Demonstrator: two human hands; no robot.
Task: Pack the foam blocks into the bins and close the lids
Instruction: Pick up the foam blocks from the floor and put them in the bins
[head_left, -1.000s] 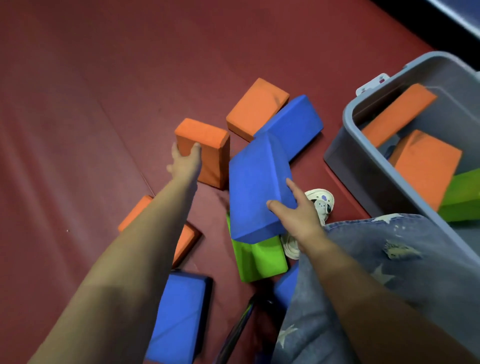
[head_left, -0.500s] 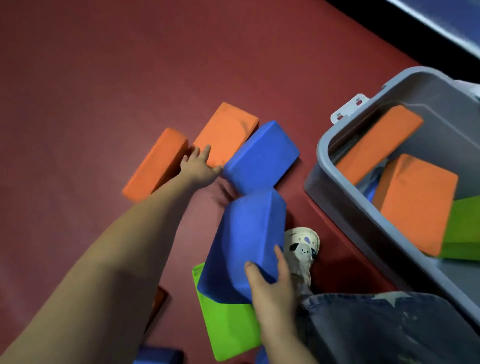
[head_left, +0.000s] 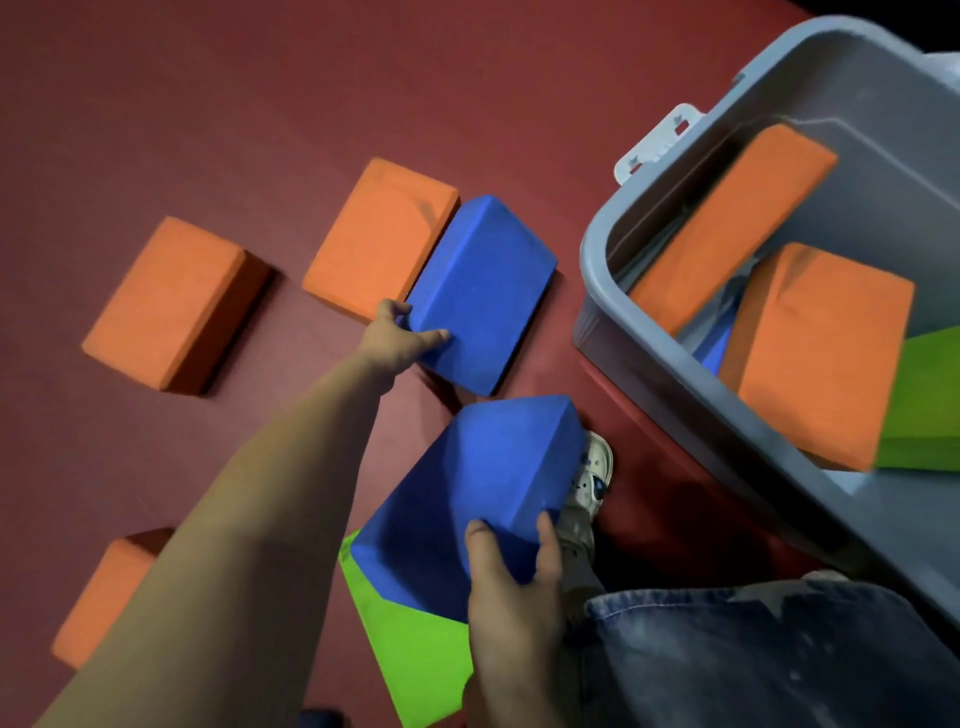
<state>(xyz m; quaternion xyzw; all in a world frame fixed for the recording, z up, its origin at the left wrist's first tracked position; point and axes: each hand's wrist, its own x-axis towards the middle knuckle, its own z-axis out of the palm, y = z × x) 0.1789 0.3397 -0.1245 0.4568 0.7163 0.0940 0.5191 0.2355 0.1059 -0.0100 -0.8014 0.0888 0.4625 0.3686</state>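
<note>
Grey bin (head_left: 670, 384) at right holding orange blocks (head_left: 826, 353) and a green block (head_left: 930, 395), your left hand (head_left: 397, 338) gripping the upper blue block (head_left: 483, 291), your right hand (head_left: 511, 582) clasping the lower blue block (head_left: 472, 499) above a green floor block (head_left: 415, 654).

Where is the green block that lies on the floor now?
In the head view the green block lies low in the middle, partly under the blue block that the right hand grips.

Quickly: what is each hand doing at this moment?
Left hand: grips the far blue block at its near corner.
Right hand: holds the near blue block.
</note>
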